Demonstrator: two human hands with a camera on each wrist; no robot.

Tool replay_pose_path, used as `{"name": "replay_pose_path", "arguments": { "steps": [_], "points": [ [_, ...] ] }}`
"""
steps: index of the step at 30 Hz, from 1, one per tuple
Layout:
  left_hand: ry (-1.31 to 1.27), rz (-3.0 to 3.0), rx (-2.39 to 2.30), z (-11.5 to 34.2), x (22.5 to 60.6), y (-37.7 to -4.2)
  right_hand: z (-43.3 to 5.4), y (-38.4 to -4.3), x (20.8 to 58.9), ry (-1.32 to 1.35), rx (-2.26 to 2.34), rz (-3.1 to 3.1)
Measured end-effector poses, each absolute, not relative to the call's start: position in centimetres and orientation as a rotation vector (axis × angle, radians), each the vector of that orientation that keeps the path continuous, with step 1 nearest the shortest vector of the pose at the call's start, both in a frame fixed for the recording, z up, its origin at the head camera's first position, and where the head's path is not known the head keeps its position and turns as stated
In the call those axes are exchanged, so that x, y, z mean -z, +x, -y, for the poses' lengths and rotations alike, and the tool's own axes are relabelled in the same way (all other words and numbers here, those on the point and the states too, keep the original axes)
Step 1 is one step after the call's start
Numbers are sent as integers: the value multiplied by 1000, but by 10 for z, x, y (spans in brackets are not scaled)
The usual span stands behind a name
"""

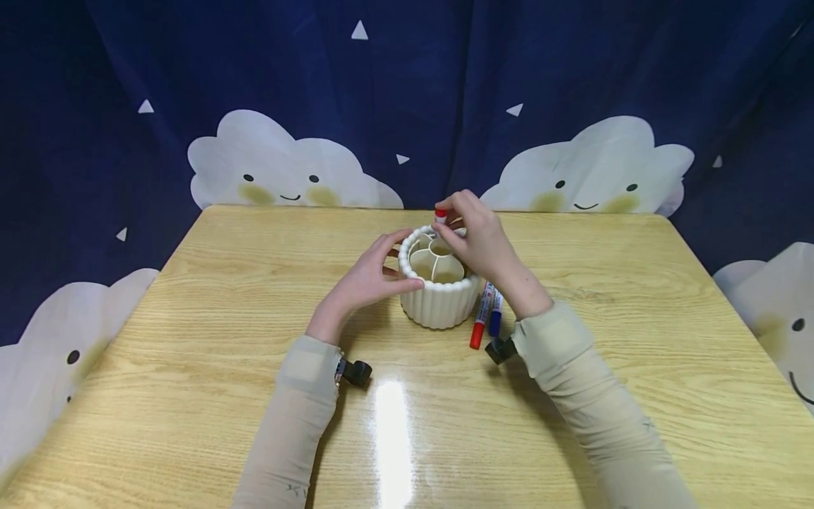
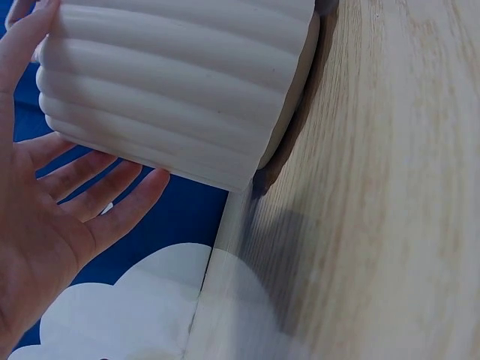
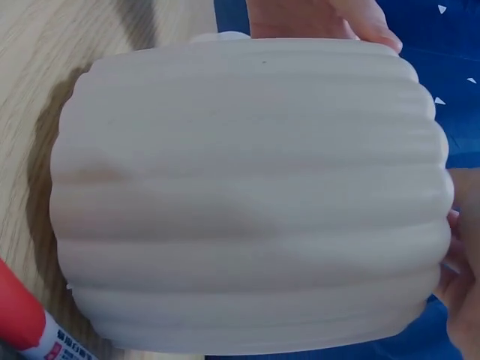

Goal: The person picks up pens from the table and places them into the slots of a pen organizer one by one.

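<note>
A cream, ribbed pen holder [image 1: 439, 307] with a beaded rim and inner dividers stands on the table. My left hand [image 1: 372, 272] holds it from the left, thumb at the near rim and the other fingers along the far left side. In the left wrist view, fingertips of that hand [image 2: 45, 217] touch the ribbed wall. Between thumb and fingers, my right hand [image 1: 480, 237] pinches a red-capped marker [image 1: 440, 213] upright at the holder's far rim. The marker's lower end is hidden. The right wrist view is mostly filled by the holder's wall [image 3: 247, 195].
Right of the holder lie a red marker [image 1: 481, 316] and a blue marker [image 1: 495, 314] side by side, partly below my right forearm. The wooden table [image 1: 254, 283] ends at a dark blue curtain [image 1: 420, 71] with white clouds.
</note>
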State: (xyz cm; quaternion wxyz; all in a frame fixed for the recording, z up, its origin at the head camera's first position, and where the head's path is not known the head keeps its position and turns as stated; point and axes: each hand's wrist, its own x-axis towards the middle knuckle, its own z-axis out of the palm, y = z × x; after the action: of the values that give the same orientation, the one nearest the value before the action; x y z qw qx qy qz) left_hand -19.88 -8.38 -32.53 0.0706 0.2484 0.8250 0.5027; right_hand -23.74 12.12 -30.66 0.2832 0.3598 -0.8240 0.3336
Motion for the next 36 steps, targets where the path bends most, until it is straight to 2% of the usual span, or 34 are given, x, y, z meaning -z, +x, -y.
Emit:
{"name": "replay_pose_path", "arguments": {
  "steps": [17,36],
  "points": [
    [741,-2513,-1509,87,358,-222,-123,-236,312,926,-858,2418],
    [754,-2480,-1555,84,353,-218,-156,-225,300,752,-856,2628]
  ]
}}
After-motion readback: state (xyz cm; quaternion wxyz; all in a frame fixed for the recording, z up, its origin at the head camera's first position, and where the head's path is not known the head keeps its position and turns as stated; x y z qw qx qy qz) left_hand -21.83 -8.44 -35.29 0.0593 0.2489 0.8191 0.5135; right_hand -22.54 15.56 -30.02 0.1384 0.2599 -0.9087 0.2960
